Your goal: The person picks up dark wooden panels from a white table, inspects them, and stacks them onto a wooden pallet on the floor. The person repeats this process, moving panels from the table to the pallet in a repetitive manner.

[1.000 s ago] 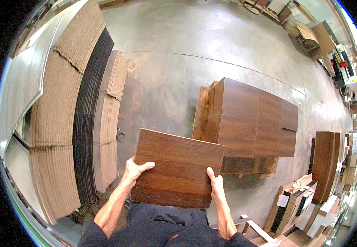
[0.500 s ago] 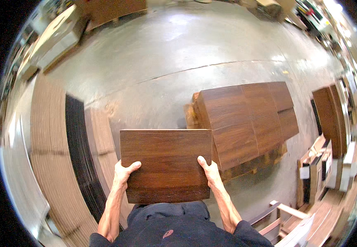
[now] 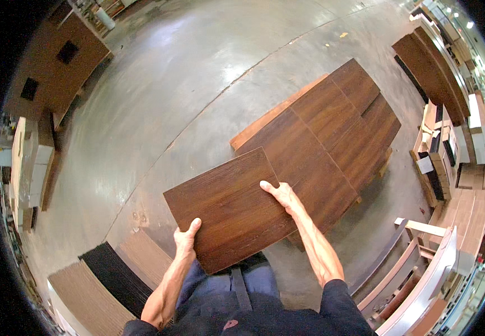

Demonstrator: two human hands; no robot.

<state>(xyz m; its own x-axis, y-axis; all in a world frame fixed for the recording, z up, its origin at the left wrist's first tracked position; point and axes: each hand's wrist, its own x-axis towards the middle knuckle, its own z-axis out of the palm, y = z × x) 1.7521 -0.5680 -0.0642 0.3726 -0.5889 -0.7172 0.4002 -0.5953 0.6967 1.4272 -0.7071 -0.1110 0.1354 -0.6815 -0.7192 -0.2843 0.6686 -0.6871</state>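
A dark brown wood-grain panel [image 3: 228, 207] is held in front of my body, tilted so that its right end sits higher in view. On its left edge my left hand [image 3: 186, 239] is closed, thumb on the top face and fingers hidden beneath. My right hand [image 3: 283, 197] grips the opposite edge the same way. Just past the right hand lies a low stack of matching panels [image 3: 323, 131], laid side by side on a wooden pallet [image 3: 279, 112]. The held panel's right end overlaps the near part of this stack in view; whether they touch I cannot tell.
Upright rows of light brown boards [image 3: 88, 297] and black boards [image 3: 116, 277] stand at lower left. A wooden frame rack [image 3: 410, 280] is at lower right, with cartons [image 3: 435, 151] beyond it. Large brown boxes [image 3: 52, 61] stand far left on the concrete floor [image 3: 197, 84].
My body has turned right, and the panel has gone from level to slanted, its right end now over the near side of the pallet stack in view. Both hands keep their grip.
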